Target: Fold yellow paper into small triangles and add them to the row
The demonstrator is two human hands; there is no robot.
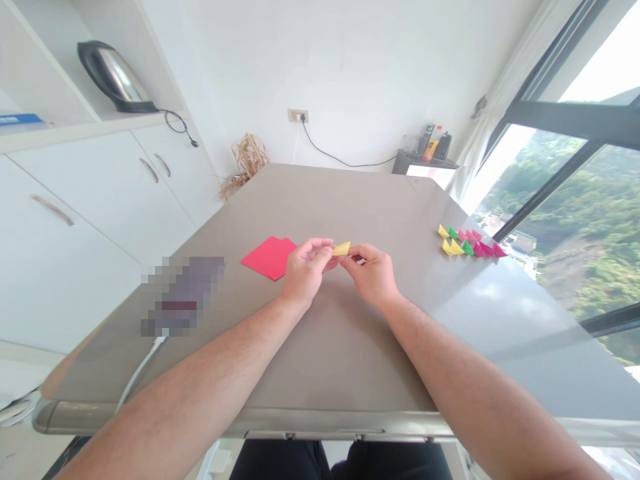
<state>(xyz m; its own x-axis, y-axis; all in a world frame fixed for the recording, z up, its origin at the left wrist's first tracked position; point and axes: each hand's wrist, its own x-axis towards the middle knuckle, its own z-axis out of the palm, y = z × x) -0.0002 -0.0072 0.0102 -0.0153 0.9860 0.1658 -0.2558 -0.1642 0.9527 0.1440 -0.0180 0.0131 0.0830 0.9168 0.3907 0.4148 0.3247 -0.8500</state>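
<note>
A small folded piece of yellow paper (342, 249) is held up between my two hands, above the middle of the table. My left hand (306, 267) pinches its left side between thumb and fingers. At its right lower edge, the thumb and fingertips of my right hand (373, 270) are closed on it. Red paper squares (270, 258) lie flat on the table, partly hidden behind my left hand. Over to the right stand several small folded paper boats (467, 248) in two rows, in yellow, green, pink and magenta.
The grey table (320, 373) spans the view. A blurred-out dark device (187, 293) with a white cable (140, 373) lies at its left. Beyond are a kettle (115, 80) on a shelf, dried stalks (247, 160), a small cabinet (430, 175) with bottles, and a window at right.
</note>
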